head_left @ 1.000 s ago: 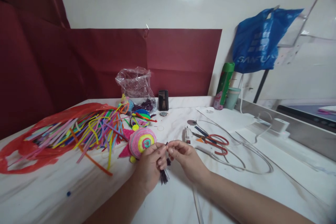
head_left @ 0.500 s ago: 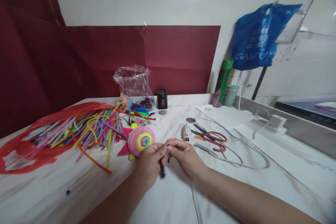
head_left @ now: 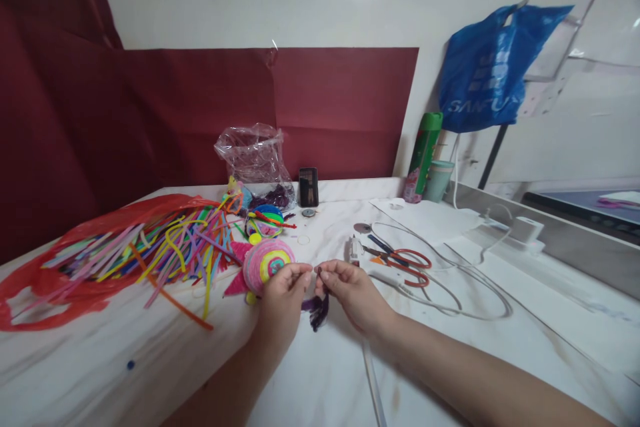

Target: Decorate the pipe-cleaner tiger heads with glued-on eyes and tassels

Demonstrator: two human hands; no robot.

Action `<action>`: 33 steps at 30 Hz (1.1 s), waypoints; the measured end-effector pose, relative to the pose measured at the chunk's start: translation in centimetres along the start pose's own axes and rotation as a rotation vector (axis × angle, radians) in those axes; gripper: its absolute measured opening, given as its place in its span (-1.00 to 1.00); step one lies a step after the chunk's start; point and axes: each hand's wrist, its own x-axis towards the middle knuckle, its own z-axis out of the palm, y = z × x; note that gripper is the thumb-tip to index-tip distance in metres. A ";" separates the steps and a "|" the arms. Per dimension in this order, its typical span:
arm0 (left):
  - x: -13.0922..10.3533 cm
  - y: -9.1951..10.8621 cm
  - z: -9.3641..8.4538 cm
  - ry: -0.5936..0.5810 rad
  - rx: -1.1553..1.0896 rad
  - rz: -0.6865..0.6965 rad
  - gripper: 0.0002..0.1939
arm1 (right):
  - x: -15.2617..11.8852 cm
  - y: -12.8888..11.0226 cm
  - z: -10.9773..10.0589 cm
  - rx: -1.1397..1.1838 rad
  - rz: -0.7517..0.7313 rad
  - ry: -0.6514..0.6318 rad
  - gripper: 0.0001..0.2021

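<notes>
A small dark purple yarn tassel (head_left: 318, 315) hangs just below my fingertips, in the middle over the table. My right hand (head_left: 356, 293) pinches its top between thumb and forefinger. Close beside it, my left hand (head_left: 284, 297) is closed in a pinch, with the fingertips of both hands almost meeting. Whatever thin piece the left fingers hold is too small to make out; one side of the tassel reaches toward that hand. Behind the left hand lies a round pink, yellow and teal craft piece (head_left: 257, 263) with pink pointed parts, partly covered by my fingers.
Colourful pipe cleaners (head_left: 150, 247) lie on a red plastic bag (head_left: 90, 307) at left. Orange-handled scissors (head_left: 407, 259), a glue gun (head_left: 385, 277) and its looping cord lie right. Further back are a clear bag (head_left: 253, 153), a phone (head_left: 309, 188), a green can (head_left: 424, 153) and a cup (head_left: 440, 180).
My fingertips have drawn slightly apart. The tassel hung under my left hand before; now it hangs looser, spread and nearer my right hand.
</notes>
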 end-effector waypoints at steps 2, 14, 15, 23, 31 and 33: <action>0.0 0.1 0.0 0.001 0.002 0.001 -0.76 | 0.1 0.1 0.0 0.001 -0.013 -0.016 -0.60; -0.1 0.2 0.3 -0.077 0.037 -0.021 -0.80 | 0.1 0.3 -1.0 -0.505 -0.299 -0.042 -0.76; -0.1 0.3 0.4 -0.069 0.045 -0.014 -0.80 | 0.1 0.4 -1.0 -0.499 -0.297 -0.047 -0.76; -0.1 0.0 -0.3 0.016 0.256 0.146 -0.85 | 0.2 0.0 -0.8 -0.398 -0.092 -0.063 -0.68; -0.4 1.4 -1.0 0.145 0.160 0.307 -0.77 | 0.4 -0.8 -0.9 -0.411 -0.040 -0.023 -0.64; -0.8 2.4 -2.4 0.337 0.144 0.328 -0.77 | 0.8 -0.9 -1.2 -0.404 -0.029 0.010 -0.65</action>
